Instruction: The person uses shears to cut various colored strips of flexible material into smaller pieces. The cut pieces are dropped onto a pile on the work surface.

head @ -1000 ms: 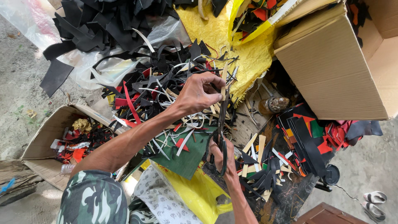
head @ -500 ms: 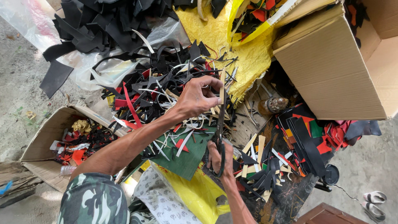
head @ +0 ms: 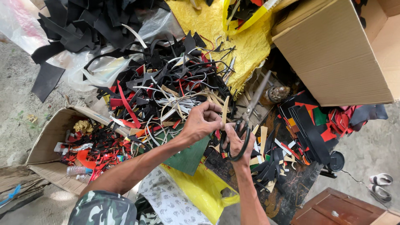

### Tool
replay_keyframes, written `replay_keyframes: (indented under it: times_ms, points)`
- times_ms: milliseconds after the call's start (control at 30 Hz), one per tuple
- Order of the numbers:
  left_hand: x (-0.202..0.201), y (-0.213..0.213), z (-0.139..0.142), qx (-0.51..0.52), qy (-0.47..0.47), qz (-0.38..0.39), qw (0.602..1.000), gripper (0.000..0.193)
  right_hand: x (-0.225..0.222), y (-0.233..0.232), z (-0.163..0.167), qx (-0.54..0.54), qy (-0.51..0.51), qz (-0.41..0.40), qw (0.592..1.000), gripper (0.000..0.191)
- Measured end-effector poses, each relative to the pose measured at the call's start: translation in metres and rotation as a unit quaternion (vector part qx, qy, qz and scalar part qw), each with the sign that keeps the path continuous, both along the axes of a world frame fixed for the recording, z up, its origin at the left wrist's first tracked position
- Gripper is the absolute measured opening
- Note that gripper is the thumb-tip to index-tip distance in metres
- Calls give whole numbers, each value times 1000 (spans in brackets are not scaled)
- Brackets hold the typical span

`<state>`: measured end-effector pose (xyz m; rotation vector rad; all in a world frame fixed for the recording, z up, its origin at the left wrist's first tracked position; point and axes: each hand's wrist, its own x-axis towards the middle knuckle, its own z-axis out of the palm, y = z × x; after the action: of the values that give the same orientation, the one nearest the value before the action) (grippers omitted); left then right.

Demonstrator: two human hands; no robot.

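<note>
Seen from above, near the middle of the frame, the left hand (head: pixel 202 123) pinches a thin tan strip (head: pixel 225 111) between closed fingers, holding it upright. Just beside it, the right hand (head: pixel 236 139) grips the black handles of a pair of scissors (head: pixel 250 112), blades pointing toward the upper right. Beneath lies a heap of black, red and tan scraps (head: pixel 158 96). A large cardboard box (head: pixel 337 58) fills the upper right; a smaller open box of scraps (head: pixel 52 137) sits at lower left.

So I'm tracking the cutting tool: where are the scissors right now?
In the head view, the scissors are right of centre in the right hand, blades pointing up toward the yellow sheet, beside the left hand pinching a tan strip.
</note>
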<state>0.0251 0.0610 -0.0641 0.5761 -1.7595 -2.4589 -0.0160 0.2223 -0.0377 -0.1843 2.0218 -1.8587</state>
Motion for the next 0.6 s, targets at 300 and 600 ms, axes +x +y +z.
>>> replay_keyframes:
  times_ms: [300,600]
  points:
    - [1,-24,20,-155,51,-19,986,24,-12,99,8,13,-137,-31,990,23]
    - [-31,-57,15,-535,189,-86,819,18,4,214,59,605,122,-67,784,39]
